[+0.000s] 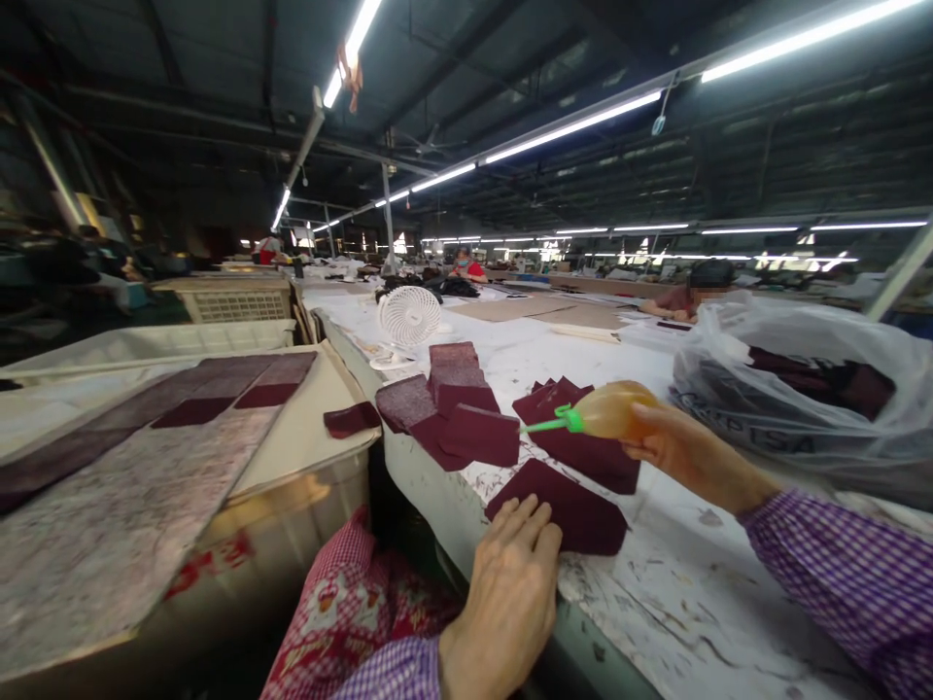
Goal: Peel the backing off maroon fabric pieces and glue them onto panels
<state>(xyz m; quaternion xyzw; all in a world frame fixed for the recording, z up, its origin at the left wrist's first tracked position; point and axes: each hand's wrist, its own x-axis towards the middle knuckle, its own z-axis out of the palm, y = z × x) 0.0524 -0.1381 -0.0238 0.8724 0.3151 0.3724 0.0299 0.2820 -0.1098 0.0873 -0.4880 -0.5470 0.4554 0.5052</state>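
Note:
My right hand is wrapped round a glue bottle with amber contents and a green nozzle. The bottle lies nearly level, its tip pointing left toward a stack of maroon fabric pieces. Fingers together and laid flat, my left hand rests on the near edge of a single maroon fabric piece. Beneath the bottle is another group of overlapping maroon pieces. One small folded maroon piece sits on the board at the left.
A white fan stands farther back on the white table. At the right is a clear plastic bag with dark fabric inside. Left of the table, a cream bin bears a board with fabric strips. A co-worker leans at the far side.

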